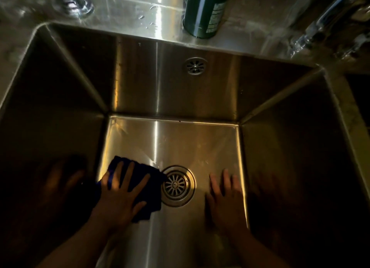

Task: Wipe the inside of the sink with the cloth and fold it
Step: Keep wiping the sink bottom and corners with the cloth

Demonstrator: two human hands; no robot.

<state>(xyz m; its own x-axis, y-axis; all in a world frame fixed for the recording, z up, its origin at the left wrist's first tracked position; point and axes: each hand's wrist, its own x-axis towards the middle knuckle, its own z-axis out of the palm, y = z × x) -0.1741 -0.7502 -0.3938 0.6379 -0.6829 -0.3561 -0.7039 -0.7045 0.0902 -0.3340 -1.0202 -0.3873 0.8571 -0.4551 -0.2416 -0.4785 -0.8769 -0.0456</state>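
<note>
Dark blue cloth (153, 194) lay on the sink (180, 83) floor against the drain (178, 185), my left hand (122, 195) pressing it with spread fingers; my right hand (226, 199), blurred, seemed flat and empty. Wiping looked underway, folding not begun

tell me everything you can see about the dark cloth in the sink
The cloth is dark blue, soft-looking fabric, bunched into a rough flat pad. It lies on the steel sink floor, left of the drain, its right edge reaching the drain's rim. The left hand presses it down with spread fingers.
</note>
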